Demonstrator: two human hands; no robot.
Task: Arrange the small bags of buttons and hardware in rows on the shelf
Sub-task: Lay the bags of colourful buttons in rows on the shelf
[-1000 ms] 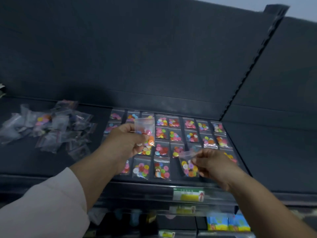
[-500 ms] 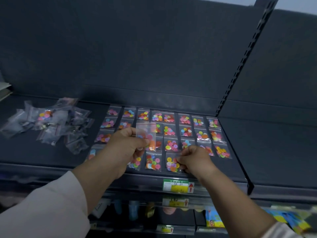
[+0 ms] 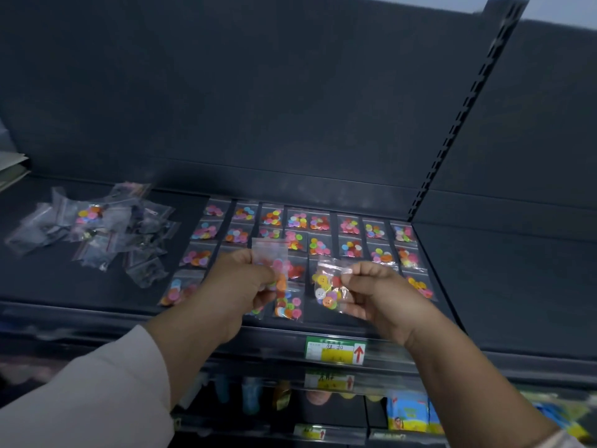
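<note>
Left hand [image 3: 237, 281]: fingers pinch a clear zip bag of orange and pink buttons [image 3: 273, 265].
Right hand [image 3: 376, 291]: fingers pinch a clear bag of yellow, white and red buttons [image 3: 329, 289], bag just left of them.
Dark shelf [image 3: 484, 286]: rowed button bags [image 3: 318, 245] behind both hands.

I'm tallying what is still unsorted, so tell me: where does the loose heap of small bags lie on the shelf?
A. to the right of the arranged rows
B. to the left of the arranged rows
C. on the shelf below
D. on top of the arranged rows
B: the loose heap of small bags lies on the shelf to the left of the arranged rows, apart from them.
</note>
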